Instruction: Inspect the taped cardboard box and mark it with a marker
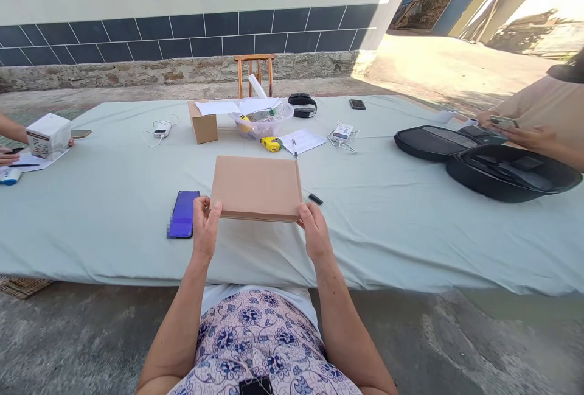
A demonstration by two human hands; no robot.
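Note:
A flat brown cardboard box [256,187] is held between my two hands over the near part of the table. My left hand [207,224] grips its near left corner, thumb along the edge. At the near right corner, my right hand [314,229] pinches the box with the thumb on top. The box looks closed, its broad face turned up. Just left of my left hand lies a phone [184,212] with a blue screen. A small black object [315,199] rests right of the box, and a pen [295,149] lies beyond its far right corner.
Behind the box are a yellow tape measure [271,143], a plastic basket [288,116], an upright cardboard box [203,126] and a paper sheet [310,140]. An open black case [511,167] lies right, near a person holding a phone. At left, another person's hands hold a white box [49,136].

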